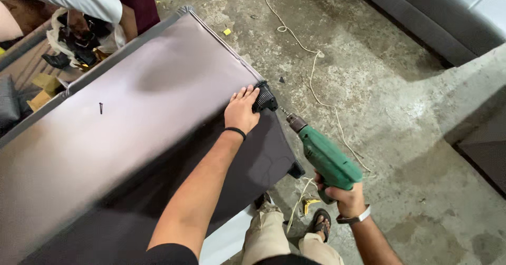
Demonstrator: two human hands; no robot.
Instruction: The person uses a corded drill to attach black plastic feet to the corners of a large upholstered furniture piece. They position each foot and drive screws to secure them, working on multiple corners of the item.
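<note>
Head view: left hand [241, 110] flat, steadying black corner foot [265, 98] on upturned sofa base [132, 123]; right hand [345, 195] gripping green drill [328, 158], bit just beside foot, screw seemingly not yet driven.

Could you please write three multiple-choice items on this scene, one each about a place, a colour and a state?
1. Where does the loose black screw lie?
A. on the dark fabric panel
B. on the concrete floor
C. in a hand

2. What colour is the power drill?
A. red
B. green
C. yellow

3. What is the left hand doing?
A. hanging free
B. gripping the cord
C. pressing a black corner piece

Answers: 1 A, the screw rests alone on the fabric. 2 B, its body is green, gripped by the right hand. 3 C, the fingers lie against the piece at the panel's corner.
</note>
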